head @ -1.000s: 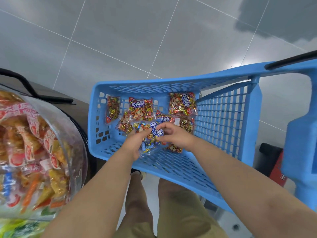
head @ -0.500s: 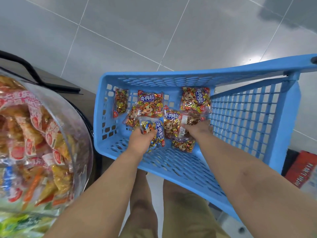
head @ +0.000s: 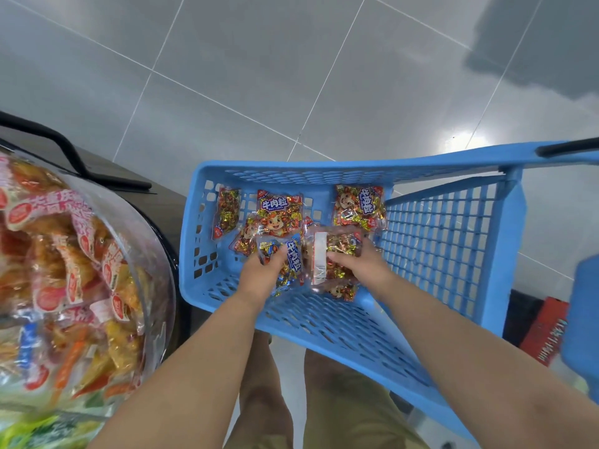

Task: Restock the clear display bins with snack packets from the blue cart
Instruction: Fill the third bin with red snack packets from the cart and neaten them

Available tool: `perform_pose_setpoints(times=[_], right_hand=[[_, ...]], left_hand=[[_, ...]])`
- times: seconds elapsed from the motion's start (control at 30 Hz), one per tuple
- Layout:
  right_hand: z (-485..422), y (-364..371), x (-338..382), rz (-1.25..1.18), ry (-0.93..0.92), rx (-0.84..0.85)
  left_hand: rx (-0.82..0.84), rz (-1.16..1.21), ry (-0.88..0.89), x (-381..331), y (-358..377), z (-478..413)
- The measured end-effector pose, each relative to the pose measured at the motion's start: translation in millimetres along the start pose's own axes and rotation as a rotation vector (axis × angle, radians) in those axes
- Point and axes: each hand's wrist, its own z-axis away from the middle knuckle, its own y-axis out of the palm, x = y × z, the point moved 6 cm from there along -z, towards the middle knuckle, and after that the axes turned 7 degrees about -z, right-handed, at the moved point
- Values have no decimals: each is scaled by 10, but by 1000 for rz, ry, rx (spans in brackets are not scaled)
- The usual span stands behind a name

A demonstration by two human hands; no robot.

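Note:
The blue cart stands in front of me with several clear packets of foil-wrapped beef cubes lying at its far end. My left hand grips one packet with a blue label just above the cart's floor. Beside it, my right hand holds another packet turned back side up, its white label showing. Loose packets lie behind: one with a cartoon cow, one at the far right, a narrow one on the left. A clear display bin sits at my left.
The bin holds many orange and red snack packets. A black bracket and a dark shelf edge run behind the bin. Grey floor tiles lie beyond the cart. A red box sits low at the right, beside the cart's blue frame.
My right hand let go of the shared packet, moved right and took hold of a second packet, turning it label side up. My left hand kept the blue-labelled packet.

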Motion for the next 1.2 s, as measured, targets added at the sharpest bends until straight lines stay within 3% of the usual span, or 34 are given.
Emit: perform_pose_setpoints(times=[0.13,0.23,0.3,0.37,0.43,0.57,0.7,0.83,1.03,1.2], right_hand=[[82,489,176,95,-16,210],[48,666,235,213,-6,320],[-103,532,327,-50,11,232],[-302,203,350,-361,106,-60],[-424,-28,300,-596,236,-233],[-626,-159,246,-735,352,-306],[-722,-221,297,-675,240,-268],[-638,-232,233,-905,314,-284],[-227,-127,250,-820,254,-10],[156,27,456,-470,84,94]], left_hand=[[167,80,39,-92,84,64],[184,240,23,-57,41,14],[144,249,30,-33,-24,-29],[112,207,18,24,-69,-76],[102,149,24,83,-78,-126],[77,80,68,91,-69,-162],[85,9,80,105,-24,-180],[73,24,56,137,-45,-192],[8,138,6,129,-226,-69],[-19,237,25,77,-518,263]])
